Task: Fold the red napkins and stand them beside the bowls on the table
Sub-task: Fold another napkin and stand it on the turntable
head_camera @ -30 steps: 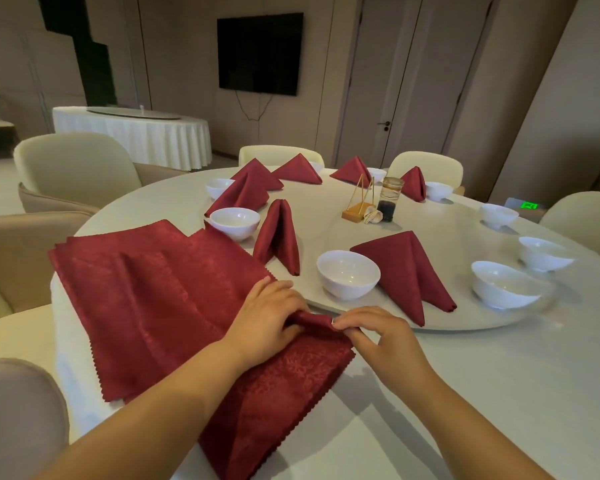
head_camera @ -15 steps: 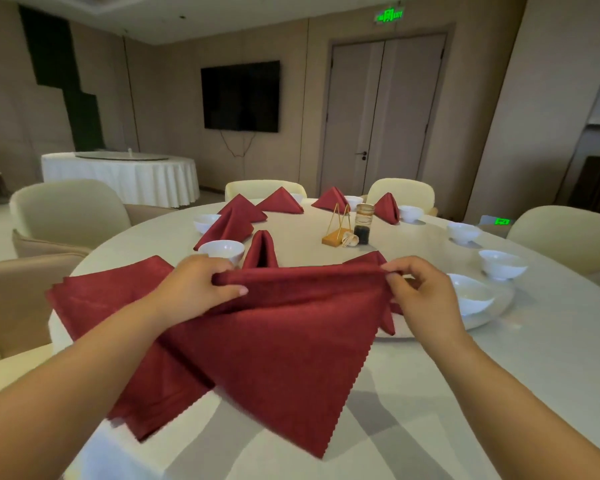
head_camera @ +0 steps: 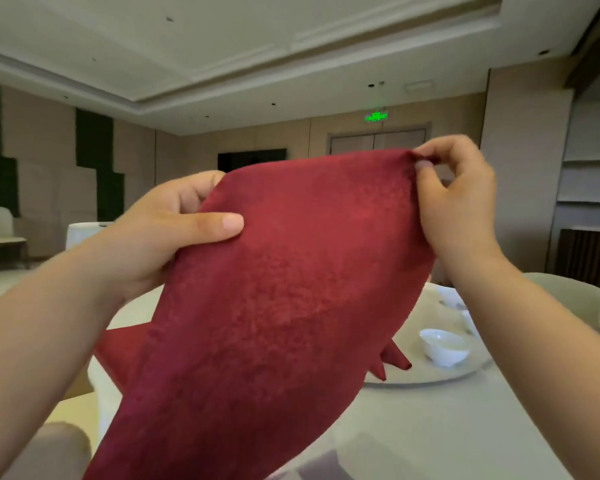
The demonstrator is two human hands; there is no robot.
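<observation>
Spanning left hand, right hand, red napkin (aloft)

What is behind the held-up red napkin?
The tips of a folded napkin and a white bowl on the table show past the held napkin. The rest behind it is covered.

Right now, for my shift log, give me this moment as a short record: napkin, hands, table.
napkin: red, held up in the air, hanging loose
left hand: grips its left edge, thumb on the front
right hand: pinches its top corner
table: white, below the napkin
turntable: on the table, partly hidden
bowl: white, on the turntable, to the right
folded napkin: only its tips show, left of the bowl
task state: held napkin not yet stood by a bowl
</observation>
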